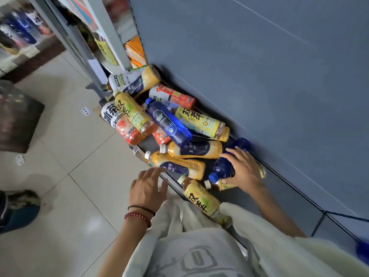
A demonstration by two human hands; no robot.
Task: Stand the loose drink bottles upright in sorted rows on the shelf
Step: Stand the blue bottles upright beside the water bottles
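Hidden: your right hand (244,168) covers the middle of the blue bottle (222,166). The yellow tea bottle (225,185) beneath it shows only its neck and a strip of label.
Cut off: a blue object (362,250) at the right edge is too cropped to identify.
Blurred: the goods at top left (20,27) are smeared beyond reading.
Shelf: the bottom shelf (289,196) holds a loose pile of bottles (169,122), all lying on their sides against the grey back panel (259,56).
Right grip: your fingers curl over the blue bottle, thumb by its cap end.
Left hand: your left hand (148,188) is spread flat at the shelf edge. Its fingertips are by an orange juice bottle (177,163), but you cannot tell if they touch it.
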